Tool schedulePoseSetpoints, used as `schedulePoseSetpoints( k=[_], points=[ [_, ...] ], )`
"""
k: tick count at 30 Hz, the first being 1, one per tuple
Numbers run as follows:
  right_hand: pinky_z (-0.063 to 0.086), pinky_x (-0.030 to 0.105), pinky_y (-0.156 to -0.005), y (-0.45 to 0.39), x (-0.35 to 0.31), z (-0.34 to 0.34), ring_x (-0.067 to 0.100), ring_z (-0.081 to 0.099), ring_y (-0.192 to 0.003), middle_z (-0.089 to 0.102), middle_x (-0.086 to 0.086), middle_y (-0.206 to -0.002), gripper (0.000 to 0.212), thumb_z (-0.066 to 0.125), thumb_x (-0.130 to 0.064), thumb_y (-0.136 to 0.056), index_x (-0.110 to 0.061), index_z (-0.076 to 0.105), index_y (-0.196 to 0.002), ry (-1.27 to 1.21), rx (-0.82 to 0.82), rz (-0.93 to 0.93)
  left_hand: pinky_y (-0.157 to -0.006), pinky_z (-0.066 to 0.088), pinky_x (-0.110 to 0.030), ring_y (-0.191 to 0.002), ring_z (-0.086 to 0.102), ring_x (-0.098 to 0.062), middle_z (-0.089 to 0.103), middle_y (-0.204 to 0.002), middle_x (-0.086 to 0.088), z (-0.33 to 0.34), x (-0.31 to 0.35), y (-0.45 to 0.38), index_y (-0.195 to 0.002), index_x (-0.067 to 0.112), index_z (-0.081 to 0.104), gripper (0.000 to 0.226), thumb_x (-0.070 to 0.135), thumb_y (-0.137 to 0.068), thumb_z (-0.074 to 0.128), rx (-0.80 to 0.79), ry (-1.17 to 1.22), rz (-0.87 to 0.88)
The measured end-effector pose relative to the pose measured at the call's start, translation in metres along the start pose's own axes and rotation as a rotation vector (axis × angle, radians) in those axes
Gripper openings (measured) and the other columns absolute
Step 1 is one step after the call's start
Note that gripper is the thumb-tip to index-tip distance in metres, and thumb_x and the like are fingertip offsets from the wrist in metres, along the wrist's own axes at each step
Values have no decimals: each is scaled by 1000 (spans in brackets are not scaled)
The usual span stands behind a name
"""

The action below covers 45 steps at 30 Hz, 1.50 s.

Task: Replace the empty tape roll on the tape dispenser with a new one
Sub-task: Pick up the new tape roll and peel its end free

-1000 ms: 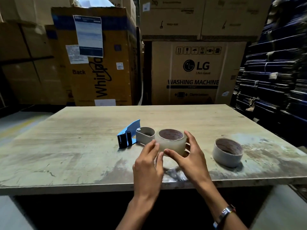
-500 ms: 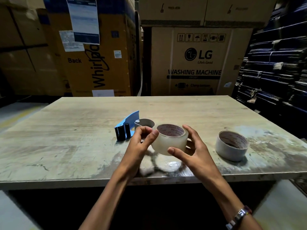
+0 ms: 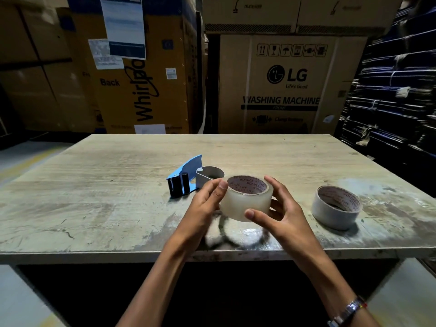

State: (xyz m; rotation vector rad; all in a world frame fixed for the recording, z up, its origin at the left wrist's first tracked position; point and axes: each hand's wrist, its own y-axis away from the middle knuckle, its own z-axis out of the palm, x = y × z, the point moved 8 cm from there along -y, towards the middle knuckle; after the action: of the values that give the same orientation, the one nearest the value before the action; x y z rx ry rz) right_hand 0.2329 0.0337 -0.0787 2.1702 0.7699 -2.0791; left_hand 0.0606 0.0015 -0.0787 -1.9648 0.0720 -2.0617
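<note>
Tape roll | gripped by left hand, right hand | above table

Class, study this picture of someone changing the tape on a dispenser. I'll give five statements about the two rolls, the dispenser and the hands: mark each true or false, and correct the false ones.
1. Both hands hold the clear tape roll. True: the left hand and right hand grip it from opposite sides.
2. The held roll is already mounted on the blue tape dispenser. False: the dispenser lies on the table behind the hands, apart from the roll.
3. A second roll lies on the table to the right of the hands. True.
4. The second roll is stacked on the dispenser. False: it rests alone on the table.
5. A watch is on the left wrist. False: it is on the right wrist.
</note>
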Motion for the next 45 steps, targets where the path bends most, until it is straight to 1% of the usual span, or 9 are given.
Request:
schedulePoseSetpoints(
  k=[8,13,18,25,31,35,39,43,45],
  points=[
    [56,14,-79,1,-1,1,2,71,-106,69,-16,-121,98,88,-59,-55,-46,45,-142,0,-7,3,-106,44,-60,-121,60,-38,67,-126,-16,5,1,2,-126,15,61,51,53,-97,45,-62,-26,-21],
    [57,18,-82,-2,0,-6,6,71,-107,69,-10,-125,106,85,-75,-47,-42,49,-141,3,41,-26,-90,52,-24,-114,66,-12,69,-127,-2,12,4,5,-132,21,57,59,59,-87,57,-103,-127,3],
    [57,19,-88,-3,1,-7,7,69,-113,68,-7,-130,104,87,-71,-50,-37,50,-141,-5,25,-46,-111,46,-39,-131,55,-9,58,-143,0,8,2,4,-148,26,40,84,63,-77,65,-93,-204,11],
    [56,12,-79,2,-7,-8,1,67,-109,68,-10,-118,61,88,-44,-59,-36,67,-115,29,151,-157,-94,52,-21,-120,62,-5,64,-135,-2,3,1,4,-145,22,45,71,50,-83,66,-44,-224,7],
    [59,22,-79,3,-5,-14,13,72,-93,72,-3,-105,54,87,-49,-52,-32,68,-100,64,264,-202,-86,51,-13,-108,63,8,66,-129,3,0,5,6,-142,20,47,58,36,-90,67,6,-250,40],
    [56,23,-72,5,-1,-18,10,67,-78,70,-8,-89,53,87,-54,-53,-32,64,-95,110,298,-225,-93,53,-20,-114,61,2,65,-129,5,0,7,7,-142,22,47,64,42,-84,68,16,-254,43],
    [58,28,-76,0,0,-16,11,67,-84,69,-5,-94,53,85,-55,-53,-34,64,-97,99,257,-218,-99,54,-28,-118,61,-2,64,-131,3,-1,7,6,-143,22,45,71,47,-80,69,27,-260,47],
    [58,18,-77,-4,0,-15,11,69,-92,69,-6,-101,58,86,-62,-51,-39,64,-100,90,229,-208,-95,55,-26,-115,61,-1,65,-129,7,-3,5,6,-140,25,47,79,59,-72,70,42,-264,44],
    [61,26,-78,-2,1,-17,14,69,-90,69,-6,-101,64,84,-73,-49,-39,64,-99,99,252,-195,-92,55,-23,-113,62,0,66,-127,9,-4,4,5,-138,28,48,78,60,-70,71,44,-264,40]
  ],
)
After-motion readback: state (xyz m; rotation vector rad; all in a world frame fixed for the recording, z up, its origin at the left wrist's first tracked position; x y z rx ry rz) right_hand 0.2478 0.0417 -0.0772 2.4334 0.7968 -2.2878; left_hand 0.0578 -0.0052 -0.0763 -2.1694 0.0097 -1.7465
